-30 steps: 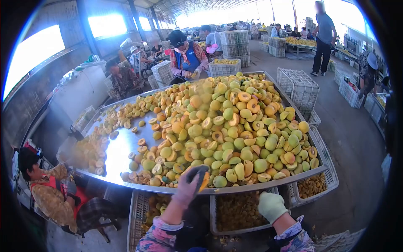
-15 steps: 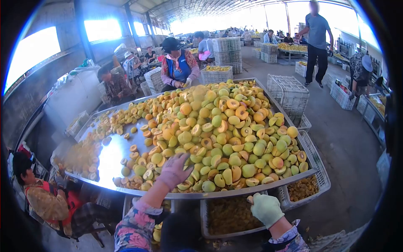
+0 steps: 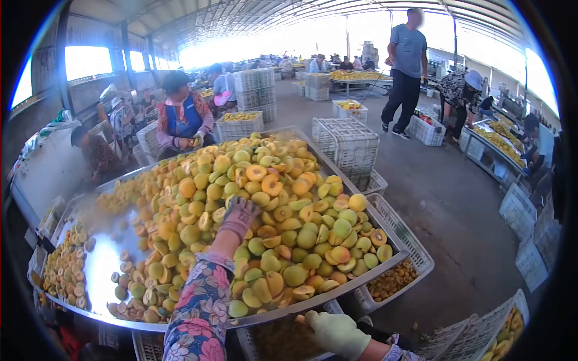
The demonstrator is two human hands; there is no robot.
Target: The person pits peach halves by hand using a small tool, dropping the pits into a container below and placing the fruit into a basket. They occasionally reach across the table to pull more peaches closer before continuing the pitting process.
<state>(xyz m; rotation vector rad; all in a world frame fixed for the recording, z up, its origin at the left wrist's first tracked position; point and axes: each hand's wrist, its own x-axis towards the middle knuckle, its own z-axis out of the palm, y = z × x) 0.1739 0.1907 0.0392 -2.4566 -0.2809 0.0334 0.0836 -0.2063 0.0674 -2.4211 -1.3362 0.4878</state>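
Left hand is out over the fruit, palm down, fingers spread on top of the heap. We can't tell if it's got one gripped.

Far left of the counter has cut halves laid out around a bare shiny patch, so we'd say a fair bit is done. Middle and right is one big heap, mostly whole with some halves mixed in, so most of the job looks left to do.

Right hand sits low at the near rim, loosely curled. Whether it holds anything, we can't see.

Crate under the right edge is part full of brownish bits, pits we guess.
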